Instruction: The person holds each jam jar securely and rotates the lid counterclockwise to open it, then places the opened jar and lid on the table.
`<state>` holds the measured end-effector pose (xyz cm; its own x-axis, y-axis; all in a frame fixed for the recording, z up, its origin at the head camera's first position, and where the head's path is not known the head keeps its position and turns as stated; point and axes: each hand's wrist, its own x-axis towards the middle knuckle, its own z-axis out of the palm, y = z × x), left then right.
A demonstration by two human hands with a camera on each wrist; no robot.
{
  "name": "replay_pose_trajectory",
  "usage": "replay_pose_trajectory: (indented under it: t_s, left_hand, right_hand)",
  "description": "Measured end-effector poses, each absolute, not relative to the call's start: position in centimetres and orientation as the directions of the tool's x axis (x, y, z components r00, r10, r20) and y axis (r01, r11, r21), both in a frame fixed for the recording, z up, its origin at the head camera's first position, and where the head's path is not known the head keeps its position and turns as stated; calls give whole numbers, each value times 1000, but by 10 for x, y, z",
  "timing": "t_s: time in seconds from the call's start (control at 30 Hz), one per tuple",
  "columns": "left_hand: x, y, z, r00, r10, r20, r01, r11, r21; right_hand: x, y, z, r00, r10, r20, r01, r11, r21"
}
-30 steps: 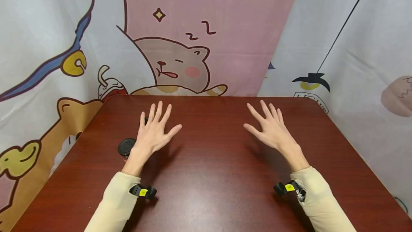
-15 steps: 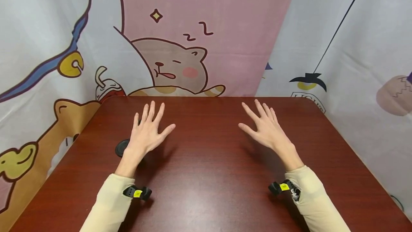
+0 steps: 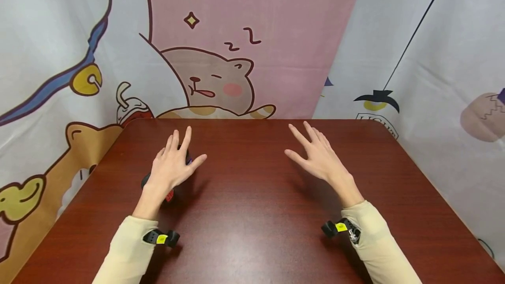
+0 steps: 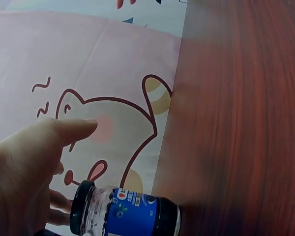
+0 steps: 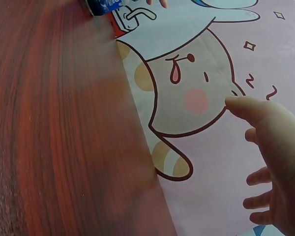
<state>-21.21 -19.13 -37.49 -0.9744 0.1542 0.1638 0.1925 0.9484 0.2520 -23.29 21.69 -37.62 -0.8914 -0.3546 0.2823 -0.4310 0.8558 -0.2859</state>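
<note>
Two hands raised over a table (image 3: pixel 252 218); two jars, both at the left hand.
Far left: red-marked jar (image 3: pixel 169 195), dark lid, largely hidden behind the left hand and wrist; axis unclear. Left hand (image 3: pixel 167 169): fingers loosely extended, index and thumb wide apart, nothing gripped; contact with either jar cannot be told. Next, blue-label jar (image 4: pixel 132 214): black lid uppermost, upright, long axis vertical; partly covered by the left index finger in the head view, showing towards the thumb side; left hand much the nearer. Right hand (image 3: pixel 321 159): well apart from both jars, fingers extended, thumb held away, holding nothing.
</note>
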Motion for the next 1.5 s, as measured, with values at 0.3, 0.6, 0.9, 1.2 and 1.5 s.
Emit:
replay_pose_trajectory:
  t_s: [0.3, 0.6, 0.9, 1.2, 1.5]
  left_hand:
    - [-212, -199, -372, -981, 137, 137, 171, 946, 274]
    - [-214, -205, -371, -986, 122, 117, 154, 936, 317]
    - [-217, -209, -372, -988, 113, 105, 144, 924, 355]
    - [-218, -205, -373, -990, 100, 96, 130, 916, 378]
    - [-219, -197, -375, -988, 99, 120, 136, 924, 359]
  right_hand:
    - [-234, 207, -375, -900, -345, 266, -420, 849, -322]
    - [-237, 198, -379, -906, -334, 260, -413, 832, -371]
    - [-242, 190, -388, -892, -349, 288, -443, 799, -406]
    - [-245, 178, -393, -884, -373, 283, -464, 780, -421]
    - [-244, 170, -398, -894, -375, 245, -448, 763, -467]
